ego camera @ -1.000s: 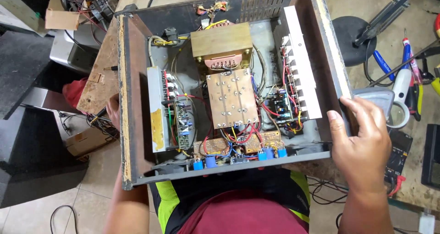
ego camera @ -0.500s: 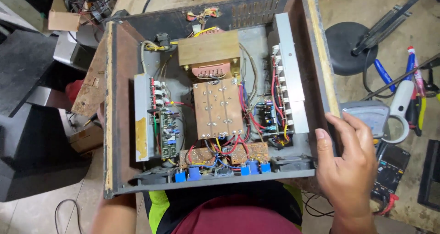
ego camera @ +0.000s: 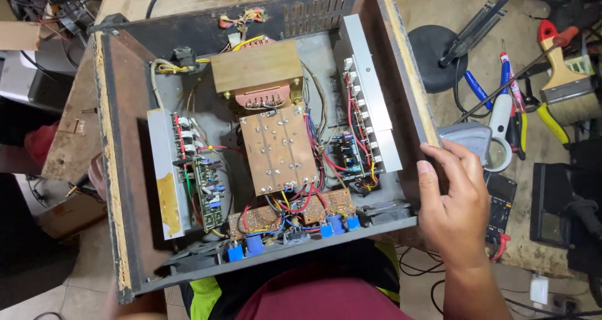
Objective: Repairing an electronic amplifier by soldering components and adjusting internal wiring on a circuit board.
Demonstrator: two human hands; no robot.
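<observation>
An open amplifier case (ego camera: 119, 169) with wooden side walls lies on the bench, its front edge against my body. Inside sit a brass-coloured transformer (ego camera: 257, 69), a brown circuit board (ego camera: 279, 147), green side boards and several blue parts (ego camera: 251, 248) along the front. My right hand (ego camera: 454, 207) grips the right wall near the front corner, thumb on the inner face. My left hand (ego camera: 97, 176) is mostly hidden behind the left wall, with only fingertips showing against its outside.
Right of the case lie a white magnifier (ego camera: 501, 132), blue-handled pliers (ego camera: 476, 88), yellow-handled pliers (ego camera: 552, 122), a paintbrush (ego camera: 564, 81), a black round lamp base (ego camera: 436, 53) and a dark meter (ego camera: 501, 207). A cardboard box (ego camera: 19, 34) sits far left.
The case has shifted and turned a little in view. My right hand has stayed on the right wall near the front corner, its thumb now curled over the edge.
</observation>
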